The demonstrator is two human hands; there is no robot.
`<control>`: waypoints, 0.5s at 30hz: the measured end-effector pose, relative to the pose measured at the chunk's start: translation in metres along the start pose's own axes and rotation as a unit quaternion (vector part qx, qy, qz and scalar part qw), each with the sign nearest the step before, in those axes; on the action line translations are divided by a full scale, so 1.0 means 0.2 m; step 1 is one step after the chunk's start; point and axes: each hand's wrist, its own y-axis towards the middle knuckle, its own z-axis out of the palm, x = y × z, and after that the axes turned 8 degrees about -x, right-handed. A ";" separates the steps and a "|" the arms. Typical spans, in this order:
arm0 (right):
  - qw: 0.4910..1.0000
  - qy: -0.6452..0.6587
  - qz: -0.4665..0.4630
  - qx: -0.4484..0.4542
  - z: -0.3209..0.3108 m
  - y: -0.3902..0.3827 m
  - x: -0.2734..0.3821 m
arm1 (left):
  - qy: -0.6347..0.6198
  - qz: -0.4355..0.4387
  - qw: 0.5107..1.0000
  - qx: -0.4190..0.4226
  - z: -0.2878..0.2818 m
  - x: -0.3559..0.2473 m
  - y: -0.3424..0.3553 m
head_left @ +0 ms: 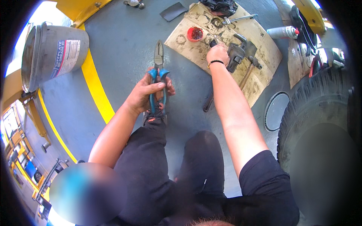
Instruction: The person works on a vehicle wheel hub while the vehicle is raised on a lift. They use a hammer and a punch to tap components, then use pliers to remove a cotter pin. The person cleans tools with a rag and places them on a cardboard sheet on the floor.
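Note:
My left hand [151, 88] is closed round the blue handles of a pair of pliers [158, 56], whose jaws point away from me and look nearly closed. At the stained cardboard [264, 81], my right hand [218, 55] reaches out with curled fingers. A small dark piece [213, 43] shows at its fingertips, too little of it to name. Just right of that hand lies a big pipe wrench [236, 54], part of its handle hidden under my forearm. A hammer [249, 69] rests beside the wrench. Farther off stands a red cap [195, 34] with dark stuff in it.
A T-shaped metal tool [239, 19] and a black plastic bag [220, 5] lie at the cardboard's far side. Right are a spray can [281, 32], a round grey disc [277, 111] and a large tyre [315, 101]. A grey bucket [77, 47] is tipped at the left.

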 end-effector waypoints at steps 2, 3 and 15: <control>0.999 0.009 -0.029 0.021 -0.09 -0.09 0.00 | 0.032 0.000 0.999 -0.032 -0.03 0.00 0.03; 0.997 0.027 -0.069 0.021 -0.16 -0.19 -0.01 | 0.061 0.010 0.997 -0.055 -0.07 0.01 0.06; 0.886 0.312 -0.315 0.139 -0.62 -0.99 -0.14 | 0.197 0.047 0.978 -0.053 0.11 0.03 0.19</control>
